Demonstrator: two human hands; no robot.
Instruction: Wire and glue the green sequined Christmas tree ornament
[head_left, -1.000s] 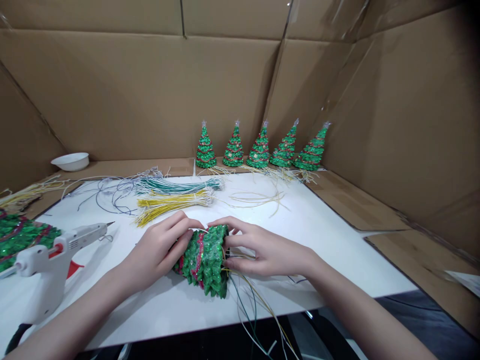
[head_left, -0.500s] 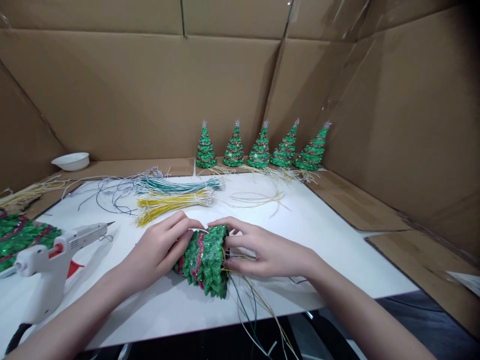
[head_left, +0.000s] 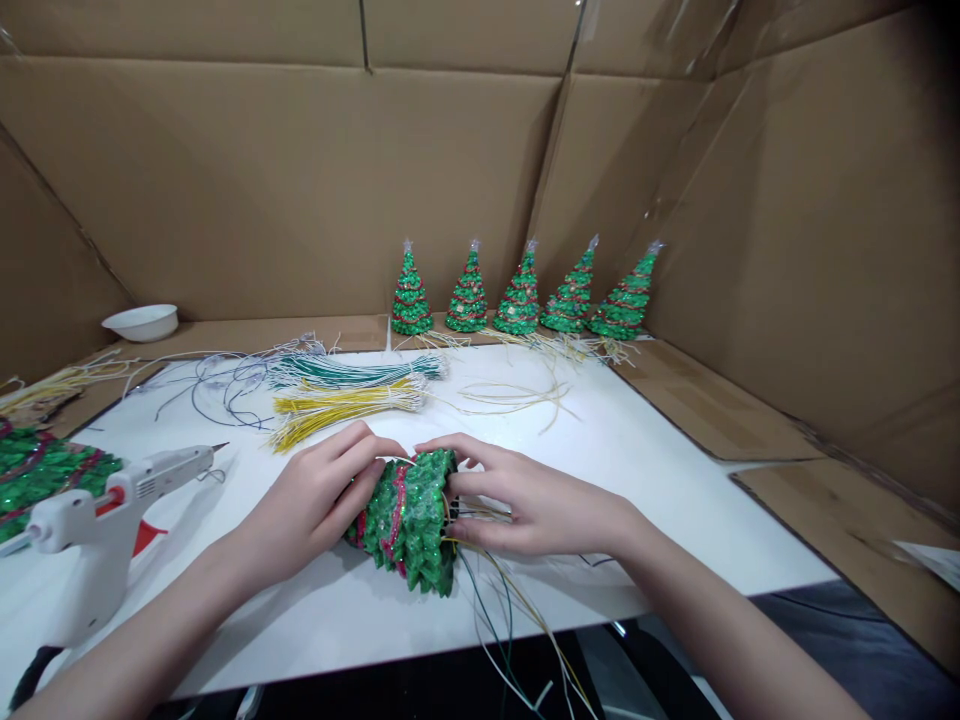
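Observation:
A green Christmas tree ornament (head_left: 424, 520) with red glittery garland lies on its side on the white table, its hollow base facing right. My left hand (head_left: 330, 495) is closed at the tree's upper left side, pinching a thin white wire (head_left: 401, 459) against it; the treetop is hidden beneath this hand. My right hand (head_left: 517, 495) grips the base rim, one finger on top and others at the opening, where the fingertips are partly hidden. Yellow, green and white wires (head_left: 504, 590) trail from the base over the table's front edge.
A white hot glue gun (head_left: 90, 560) stands at left, in front of another green tree (head_left: 52, 475). Yellow wires (head_left: 337, 405) and green wires (head_left: 360, 370) lie bundled behind my hands. Several finished trees (head_left: 517, 295) line the cardboard back wall. A white bowl (head_left: 142, 322) sits back left.
Almost nothing differs. My right fingers have shifted very slightly at the base opening; the tree and my left hand stay in place.

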